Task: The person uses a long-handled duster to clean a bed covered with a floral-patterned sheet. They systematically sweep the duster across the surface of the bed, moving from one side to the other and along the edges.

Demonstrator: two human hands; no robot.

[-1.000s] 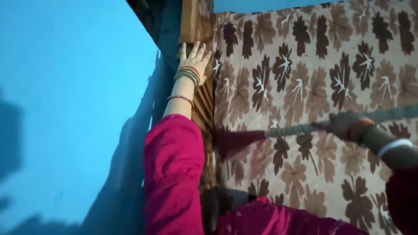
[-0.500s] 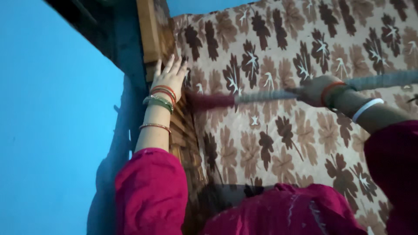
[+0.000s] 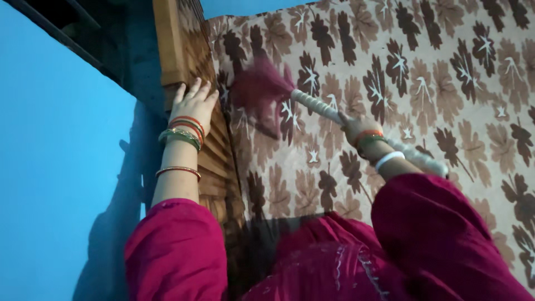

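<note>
A: Since half a sec ago the broom swung: its head went from lying near the left hand to up and right of it, handle now slanting down-right.

B: Where's it vs the right hand?

A: Right hand's clenched round the handle approx mid-length; head sits up-left of that hand, on the leaf-print bed cover. Handle end pokes out past the wrist.

B: Left hand?

A: Released, flat, fingers spread on the wooden frame, holding nothing.

B: Count?

A: 1 broom, 2 hands, several bangles on left wrist.

B: Looks?

A: Dark reddish fluffy head, blurred; pale handle w/ spiral wrap.
</note>
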